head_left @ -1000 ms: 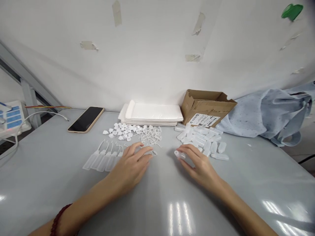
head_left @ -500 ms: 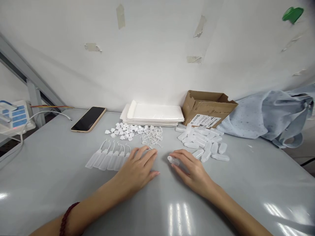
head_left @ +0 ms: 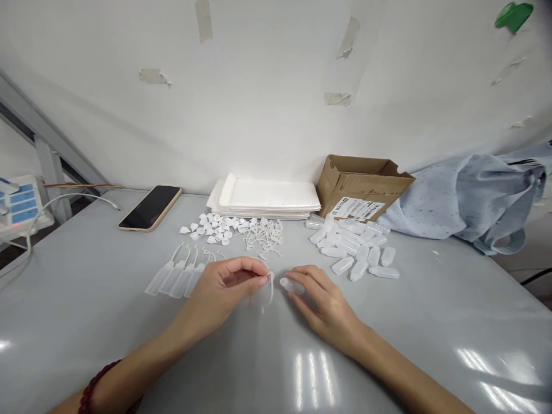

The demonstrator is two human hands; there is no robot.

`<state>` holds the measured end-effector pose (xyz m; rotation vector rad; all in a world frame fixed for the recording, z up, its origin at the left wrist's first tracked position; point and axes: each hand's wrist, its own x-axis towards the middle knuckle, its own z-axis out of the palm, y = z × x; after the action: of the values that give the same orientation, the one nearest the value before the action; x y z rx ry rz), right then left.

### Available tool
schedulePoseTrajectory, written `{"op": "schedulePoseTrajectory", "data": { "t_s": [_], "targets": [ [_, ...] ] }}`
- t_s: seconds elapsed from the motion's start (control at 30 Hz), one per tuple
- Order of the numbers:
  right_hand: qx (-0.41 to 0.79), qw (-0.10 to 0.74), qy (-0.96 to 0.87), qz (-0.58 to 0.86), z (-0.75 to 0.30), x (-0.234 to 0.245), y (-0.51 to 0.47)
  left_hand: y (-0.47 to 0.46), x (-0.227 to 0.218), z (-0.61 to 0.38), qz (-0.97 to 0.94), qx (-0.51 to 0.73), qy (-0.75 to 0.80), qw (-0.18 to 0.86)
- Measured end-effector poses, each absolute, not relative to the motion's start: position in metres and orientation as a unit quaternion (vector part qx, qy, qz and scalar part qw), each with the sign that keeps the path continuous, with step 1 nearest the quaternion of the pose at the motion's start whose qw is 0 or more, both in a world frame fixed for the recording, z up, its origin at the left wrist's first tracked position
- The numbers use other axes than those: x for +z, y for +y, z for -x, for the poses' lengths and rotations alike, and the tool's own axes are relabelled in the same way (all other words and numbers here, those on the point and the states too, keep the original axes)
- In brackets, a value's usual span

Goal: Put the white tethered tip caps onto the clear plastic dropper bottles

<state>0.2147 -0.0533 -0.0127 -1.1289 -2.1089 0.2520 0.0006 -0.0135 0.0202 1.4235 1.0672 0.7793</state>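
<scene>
Between thumb and forefinger, my left hand (head_left: 235,287) pinches a thin white plastic strap (head_left: 271,287), which hangs in a curve from the fingertips. Just to its right, my right hand (head_left: 321,299) grips a small translucent plastic bottle (head_left: 292,286), its neck turned towards the strap; the two are apart. A row of similar bottles with straps on their necks (head_left: 172,279) lies left of my left hand, which partly covers it. Behind the hands are a heap of loose straps (head_left: 263,233) and a pile of small white caps (head_left: 215,228). Loose bottles (head_left: 353,241) lie beyond my right hand.
A stack of white padded envelopes (head_left: 269,198) and a cardboard box (head_left: 364,187) stand against the wall. A phone (head_left: 150,208) lies at the back left, near a white cable (head_left: 77,196) and a power strip (head_left: 23,204). Light blue cloth (head_left: 448,201) drapes at the right.
My left hand has risen off the table by the strap heap and now pinches one strap. My right hand, with the bottle, has shifted slightly left. The view has moved a little.
</scene>
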Motion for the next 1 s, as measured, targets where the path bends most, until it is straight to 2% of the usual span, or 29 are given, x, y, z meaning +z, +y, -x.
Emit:
{"op": "schedulePoseTrajectory", "data": {
  "t_s": [0.1, 0.17, 0.53, 0.7, 1.0],
  "targets": [
    [0.122, 0.369, -0.818, 0.423, -0.207, -0.013, -0.059, -0.015, 0.021, -0.004, -0.548, 0.313, 0.44, 0.639],
    [0.135, 0.38, -0.817, 0.413, -0.203, -0.012, -0.062, -0.017, 0.021, -0.005, -0.541, 0.312, 0.434, 0.65],
    [0.168, 0.419, -0.788, 0.419, -0.199, -0.009, -0.067, -0.021, 0.027, -0.008, -0.561, 0.261, 0.466, 0.632],
    [0.197, 0.434, -0.786, 0.393, -0.196, -0.006, -0.067, -0.021, 0.023, -0.01, -0.554, 0.274, 0.444, 0.648],
    [0.239, 0.443, -0.771, 0.391, -0.197, -0.003, -0.066, -0.025, 0.021, -0.011, -0.633, 0.293, 0.4, 0.594]
  ]
}}
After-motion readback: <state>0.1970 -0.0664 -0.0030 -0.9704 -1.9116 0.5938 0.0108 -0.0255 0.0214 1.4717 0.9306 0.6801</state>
